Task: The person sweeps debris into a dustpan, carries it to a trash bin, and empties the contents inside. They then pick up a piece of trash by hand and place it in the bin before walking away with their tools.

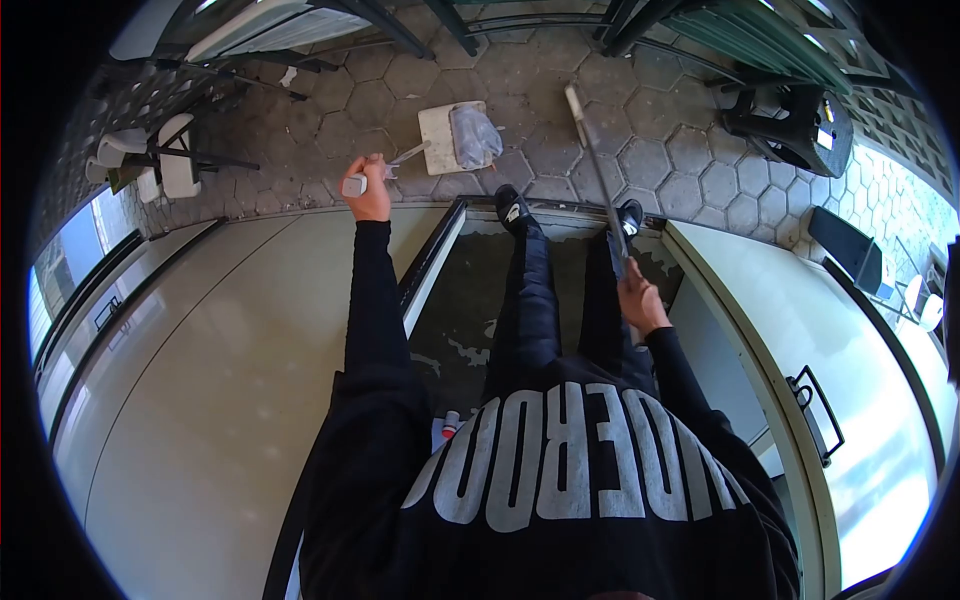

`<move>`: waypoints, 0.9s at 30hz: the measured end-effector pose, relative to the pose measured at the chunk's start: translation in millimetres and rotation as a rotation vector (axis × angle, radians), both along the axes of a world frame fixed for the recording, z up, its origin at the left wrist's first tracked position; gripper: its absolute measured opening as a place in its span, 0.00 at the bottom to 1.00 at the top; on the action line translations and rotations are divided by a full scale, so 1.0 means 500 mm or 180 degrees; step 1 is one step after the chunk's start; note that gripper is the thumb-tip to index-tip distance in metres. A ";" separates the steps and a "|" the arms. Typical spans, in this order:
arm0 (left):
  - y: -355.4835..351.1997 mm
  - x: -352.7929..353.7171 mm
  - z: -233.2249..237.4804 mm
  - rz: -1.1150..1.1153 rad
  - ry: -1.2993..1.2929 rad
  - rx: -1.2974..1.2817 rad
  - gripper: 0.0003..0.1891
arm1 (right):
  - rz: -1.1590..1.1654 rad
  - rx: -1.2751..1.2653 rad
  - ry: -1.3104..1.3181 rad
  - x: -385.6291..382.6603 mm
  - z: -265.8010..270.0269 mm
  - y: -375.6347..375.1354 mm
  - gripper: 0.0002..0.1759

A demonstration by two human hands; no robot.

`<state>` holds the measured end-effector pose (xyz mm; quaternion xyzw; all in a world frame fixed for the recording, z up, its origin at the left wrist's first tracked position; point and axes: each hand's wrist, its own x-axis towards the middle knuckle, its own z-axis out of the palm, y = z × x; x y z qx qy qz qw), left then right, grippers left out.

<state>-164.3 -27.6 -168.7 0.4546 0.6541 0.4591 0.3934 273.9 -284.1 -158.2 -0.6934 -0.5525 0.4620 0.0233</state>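
My left hand (371, 192) is stretched forward and closed round a small handled tool (354, 185) with a pale end and a reddish edge. Thin, light parts stick out past the fingers; I cannot make out its kind. My right hand (642, 300) grips a long grey pole (597, 165) low down, its pale tip slanting up and away over the paving. Between the two, on the ground, lies a worn whitish square board (437, 142) with a crumpled clear plastic bag (475, 137) on its right side.
I stand in a doorway, my shoes (511, 207) at the threshold. A cream door panel (220, 380) is at left, and a white door (800, 330) with a black handle (818, 415) at right. A black plastic chair (800, 130) and green slatted furniture (760, 45) stand on the hexagonal paving (660, 160).
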 end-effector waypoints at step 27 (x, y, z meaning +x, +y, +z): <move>-0.009 -0.258 0.001 0.3359 -0.1376 0.0494 0.35 | -0.1185 -0.2502 0.1366 0.112 0.372 0.233 0.30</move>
